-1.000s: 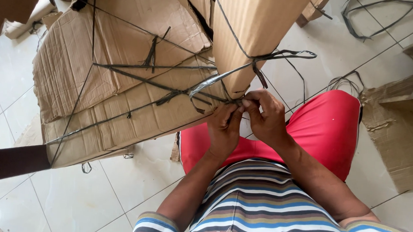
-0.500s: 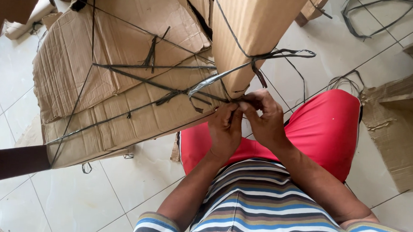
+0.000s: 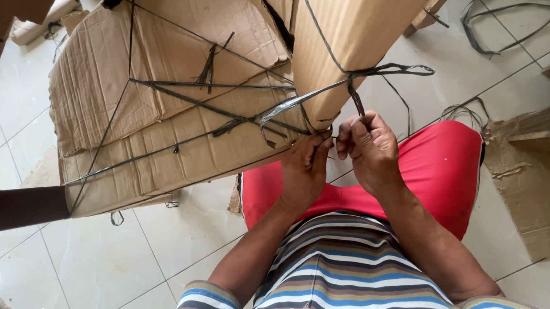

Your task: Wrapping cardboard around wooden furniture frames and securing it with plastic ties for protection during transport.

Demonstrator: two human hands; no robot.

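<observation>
Pale floor tiles (image 3: 179,230) lie under a cardboard bundle (image 3: 184,101) just beyond my knees. My right hand (image 3: 371,149) pinches a dark strap (image 3: 352,96) at the bundle's near right corner; my left hand (image 3: 305,168) presses closed against that corner, touching the strap.

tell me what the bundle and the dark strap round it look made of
The bundle: flattened brown corrugated cardboard, matt, creased, fluted edges showing. The strap: probably thin plastic strapping, dark and slightly glossy, twisted flat; the right hand pinches it.
</observation>
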